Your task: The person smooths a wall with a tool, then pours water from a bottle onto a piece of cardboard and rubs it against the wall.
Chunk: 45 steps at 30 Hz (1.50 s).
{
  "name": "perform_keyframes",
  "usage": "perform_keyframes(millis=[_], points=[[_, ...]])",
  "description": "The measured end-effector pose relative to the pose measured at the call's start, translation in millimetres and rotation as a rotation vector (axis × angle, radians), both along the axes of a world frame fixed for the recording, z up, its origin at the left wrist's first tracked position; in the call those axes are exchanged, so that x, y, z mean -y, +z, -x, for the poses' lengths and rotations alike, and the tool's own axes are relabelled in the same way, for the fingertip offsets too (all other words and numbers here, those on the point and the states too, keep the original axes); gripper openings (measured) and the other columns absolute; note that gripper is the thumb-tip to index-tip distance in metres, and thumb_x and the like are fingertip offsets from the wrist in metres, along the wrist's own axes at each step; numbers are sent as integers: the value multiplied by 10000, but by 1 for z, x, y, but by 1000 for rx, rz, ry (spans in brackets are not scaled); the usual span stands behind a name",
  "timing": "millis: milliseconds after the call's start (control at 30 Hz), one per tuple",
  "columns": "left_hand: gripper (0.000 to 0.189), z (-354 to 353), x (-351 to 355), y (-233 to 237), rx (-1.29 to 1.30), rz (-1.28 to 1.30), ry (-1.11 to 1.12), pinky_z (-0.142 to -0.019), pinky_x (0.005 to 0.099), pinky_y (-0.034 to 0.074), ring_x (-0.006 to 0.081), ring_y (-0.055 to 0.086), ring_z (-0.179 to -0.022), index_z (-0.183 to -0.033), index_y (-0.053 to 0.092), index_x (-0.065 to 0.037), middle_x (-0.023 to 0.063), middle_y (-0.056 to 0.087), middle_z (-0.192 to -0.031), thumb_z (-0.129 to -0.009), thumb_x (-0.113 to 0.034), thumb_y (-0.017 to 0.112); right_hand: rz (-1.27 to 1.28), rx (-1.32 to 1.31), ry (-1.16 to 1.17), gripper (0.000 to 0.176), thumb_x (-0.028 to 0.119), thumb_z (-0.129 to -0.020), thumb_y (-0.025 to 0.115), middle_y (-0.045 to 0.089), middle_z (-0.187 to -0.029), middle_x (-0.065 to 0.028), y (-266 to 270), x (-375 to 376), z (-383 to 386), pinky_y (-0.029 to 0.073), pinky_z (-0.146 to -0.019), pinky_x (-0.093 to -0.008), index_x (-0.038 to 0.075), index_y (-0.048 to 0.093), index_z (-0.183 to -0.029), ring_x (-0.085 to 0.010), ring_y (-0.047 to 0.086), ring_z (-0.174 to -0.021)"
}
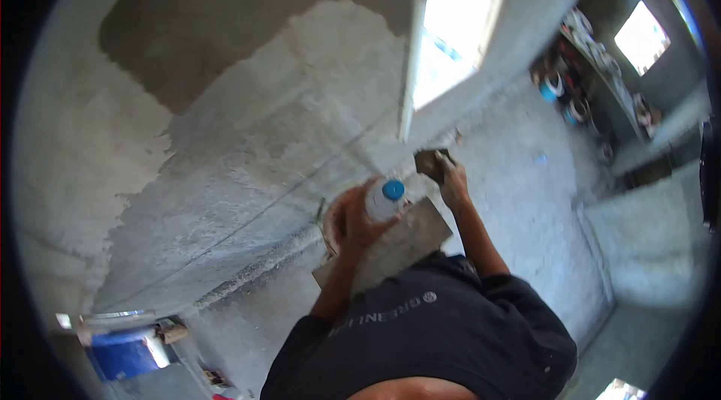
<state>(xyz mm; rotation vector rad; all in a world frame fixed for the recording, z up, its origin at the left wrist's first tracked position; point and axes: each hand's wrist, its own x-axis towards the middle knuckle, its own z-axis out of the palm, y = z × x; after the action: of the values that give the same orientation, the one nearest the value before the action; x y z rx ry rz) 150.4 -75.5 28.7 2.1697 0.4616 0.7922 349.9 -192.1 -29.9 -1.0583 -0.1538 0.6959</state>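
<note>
My left hand is wrapped round a pale plastic bottle with a blue cap, which points up toward me. Partly hidden behind that hand is a round bucket. My right hand, off to the right and a little farther forward, grips a small flat dark-brown piece by its edge; its exact kind I cannot tell. Between my arms, below the bottle and close to my body, lies a grey board.
Ahead and to the left rises a plastered wall with a darker damp patch above. A bright window opening is beside it. Buckets stand under a cluttered shelf at the far right. A blue object is at lower left.
</note>
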Motion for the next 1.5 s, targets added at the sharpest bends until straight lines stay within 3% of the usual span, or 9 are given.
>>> perform_keyframes(millis=[333,500,600,667,767,867,1067,1233,1500], points=[[836,-46,-18,46,-282,-58,-252,-927,411,482,348,595,-1090,-1319,462,-129,177,593,-1206,-555,-91,799,29,-166,-189,264,214,-939,532,655,-979,-109,40,45,12,533,-753,-318,23,533,-1121,-184,657,-855],[817,-62,-10,42,-194,-166,-291,-804,419,527,362,640,-963,-1316,461,-142,186,624,-1109,-599,-235,841,17,-257,-309,284,179,-882,642,654,-981,-100,32,60,16,521,-731,-307,39,553,-1112,-169,648,-851],[775,-69,-2,43,-168,-64,-277,-809,404,526,337,652,-944,-1288,460,-122,175,635,-1080,-608,-203,824,12,-198,-263,315,125,-821,715,659,-973,-97,36,65,17,519,-736,-294,20,580,-1085,-165,646,-847],[748,-68,-1,48,-163,19,-252,-813,389,526,313,662,-927,-1267,459,-102,161,646,-1056,-613,-183,813,291,248,-332,331,92,-791,737,670,-966,-89,38,63,23,510,-716,-275,17,598,-1082,-156,644,-840],[672,-58,0,58,-197,275,-205,-811,351,520,239,669,-873,-1209,465,-67,124,666,-976,-625,-139,790,378,589,-311,339,81,-774,744,683,-941,-84,48,59,30,503,-696,-267,32,610,-1082,-143,644,-825],[626,-38,5,55,-161,578,-212,-795,324,516,190,662,-825,-1169,466,-41,90,674,-915,-641,-123,793,421,673,-121,326,85,-756,757,688,-920,-79,67,54,36,498,-692,-272,49,632,-1055,-136,644,-812],[612,-1,46,17,187,388,-253,-875,332,487,181,613,-984,-1132,447,-34,121,637,-1052,-651,-106,819,381,518,-25,270,63,-782,707,689,-914,-93,37,35,38,501,-738,-289,22,634,-1039,-143,644,-825],[653,9,54,19,163,205,-180,-900,367,475,208,600,-1033,-1117,450,-43,110,630,-1084,-633,-192,862,343,491,40,264,52,-779,707,691,-919,-99,41,22,37,502,-758,-282,8,631,-1028,-145,651,-851],[738,7,44,18,2,405,-205,-883,339,495,201,631,-1001,-1185,471,-57,102,642,-1085,-603,-246,883,304,522,73,249,39,-784,702,691,-909,-96,35,3,34,506,-752,-280,1,634,-1021,-133,645,-837]])
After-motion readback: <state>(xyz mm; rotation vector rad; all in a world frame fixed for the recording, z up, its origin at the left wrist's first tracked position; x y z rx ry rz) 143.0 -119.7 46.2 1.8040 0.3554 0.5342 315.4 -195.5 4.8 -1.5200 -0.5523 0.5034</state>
